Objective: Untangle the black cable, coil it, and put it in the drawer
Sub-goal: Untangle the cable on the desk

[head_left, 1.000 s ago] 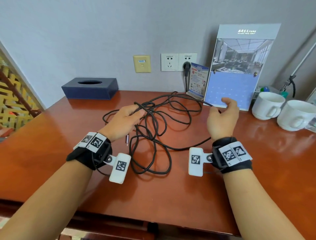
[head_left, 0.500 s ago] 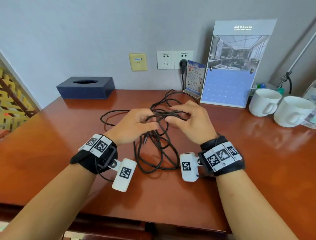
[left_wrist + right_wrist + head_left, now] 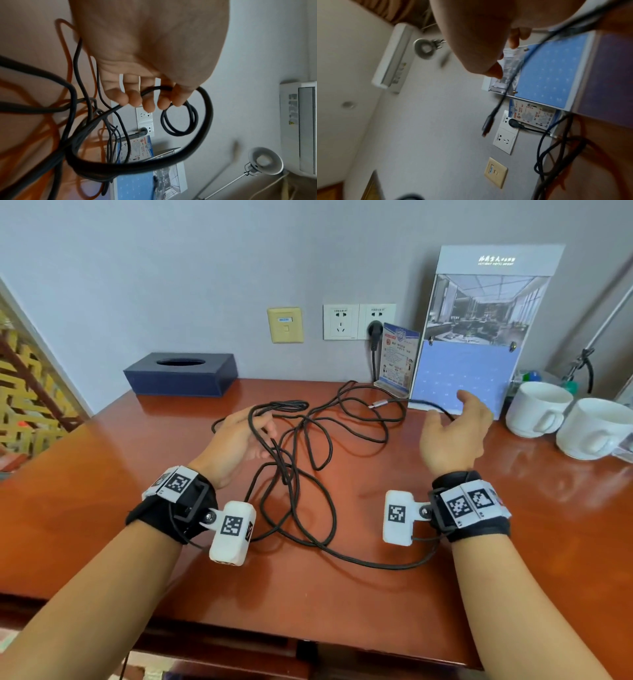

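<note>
The black cable sprawls in loose, crossed loops over the middle of the red-brown desk. My left hand is raised at the left of the tangle. Its fingers and thumb pinch small loops of cable, and other strands hang from it. My right hand is out to the right in front of the blue calendar, with a strand running into its palm. That strand ends in a free connector. The fingers look loosely curled, and the grip itself is partly hidden.
A dark blue tissue box sits at the back left. A blue calendar stand and a small leaflet stand lean at the wall. Two white cups stand at the right. Another black plug is in the wall socket.
Half a second ago both hands met at the tangle. My right hand has since swung out to the right with a strand, the left has drawn left, and the loops have spread wider.
</note>
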Action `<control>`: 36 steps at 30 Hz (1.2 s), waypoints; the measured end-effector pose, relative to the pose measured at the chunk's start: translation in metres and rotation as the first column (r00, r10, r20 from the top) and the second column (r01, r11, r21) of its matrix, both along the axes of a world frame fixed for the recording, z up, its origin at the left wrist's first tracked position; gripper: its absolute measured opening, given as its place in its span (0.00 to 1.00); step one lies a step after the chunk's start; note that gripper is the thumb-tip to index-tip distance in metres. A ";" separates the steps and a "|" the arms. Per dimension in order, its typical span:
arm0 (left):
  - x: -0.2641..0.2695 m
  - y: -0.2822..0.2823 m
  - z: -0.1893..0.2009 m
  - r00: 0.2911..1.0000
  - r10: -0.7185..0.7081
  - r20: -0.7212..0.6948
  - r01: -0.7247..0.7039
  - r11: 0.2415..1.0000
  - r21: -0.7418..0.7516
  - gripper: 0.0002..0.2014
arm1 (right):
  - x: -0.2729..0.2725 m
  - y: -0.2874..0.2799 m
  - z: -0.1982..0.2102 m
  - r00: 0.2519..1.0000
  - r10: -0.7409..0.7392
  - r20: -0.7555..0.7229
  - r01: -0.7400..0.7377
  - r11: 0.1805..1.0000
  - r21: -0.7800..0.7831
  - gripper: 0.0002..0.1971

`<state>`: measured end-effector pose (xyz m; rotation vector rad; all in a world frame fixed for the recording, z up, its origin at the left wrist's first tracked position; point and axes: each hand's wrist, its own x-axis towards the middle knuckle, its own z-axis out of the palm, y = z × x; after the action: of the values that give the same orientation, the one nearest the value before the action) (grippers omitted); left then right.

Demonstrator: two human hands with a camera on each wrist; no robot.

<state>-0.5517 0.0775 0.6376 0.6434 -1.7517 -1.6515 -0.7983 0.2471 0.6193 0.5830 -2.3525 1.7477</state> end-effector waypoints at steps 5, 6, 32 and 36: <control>-0.004 0.004 0.008 0.971 -0.151 -0.186 0.183 0.969 0.169 0.13 | 0.037 -0.004 0.016 0.930 0.320 -0.180 -0.344 0.931 -0.121 0.05; -0.005 0.004 0.011 0.960 -0.155 -0.232 0.203 0.958 0.203 0.13 | 0.048 -0.005 0.021 0.877 0.471 -0.092 -0.479 0.871 -0.109 0.06; -0.028 0.036 0.012 0.949 -0.314 0.022 0.297 0.915 0.272 0.18 | 0.074 -0.029 0.011 0.619 0.785 -0.015 -0.760 0.595 -0.262 0.08; -0.024 0.046 -0.001 0.841 -0.467 0.271 0.413 0.880 0.235 0.17 | 0.067 -0.030 0.013 0.680 0.734 0.001 -0.636 0.590 -0.498 0.04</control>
<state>-0.5756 0.1235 0.6370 0.6440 -2.1308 -2.1254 -0.7315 0.2167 0.6321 1.4292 -1.7634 2.7031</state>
